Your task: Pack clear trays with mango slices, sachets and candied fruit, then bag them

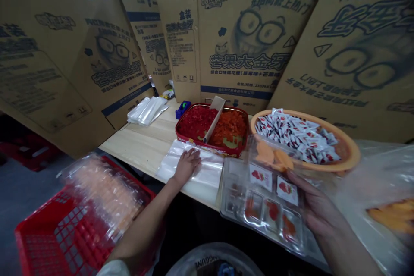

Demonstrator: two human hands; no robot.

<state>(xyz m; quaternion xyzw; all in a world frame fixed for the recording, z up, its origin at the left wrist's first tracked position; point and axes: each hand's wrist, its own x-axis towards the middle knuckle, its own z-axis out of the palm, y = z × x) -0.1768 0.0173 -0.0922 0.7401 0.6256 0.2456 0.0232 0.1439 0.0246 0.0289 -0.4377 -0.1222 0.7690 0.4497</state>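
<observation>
My left hand (186,165) lies flat on a clear plastic bag (190,166) at the table's front edge. My right hand (318,209) grips the side of a clear plastic compartment tray (260,207), tilted up toward me. Its cells show red and orange fruit pieces and small printed sachets. Beyond the tray is an orange bowl (343,155) heaped with white-and-red sachets. A red tin tray (190,125) holds diced red fruit and diced orange fruit, parted by a cardboard strip (214,118).
Flattened printed cardboard boxes (249,34) stand along the back of the wooden table (142,148). Nearby lie folded plastic bags (147,111) and a blue dispenser (183,109). A red plastic crate (58,233) holds stacked clear trays at lower left. A bag with orange pieces (393,215) sits at right.
</observation>
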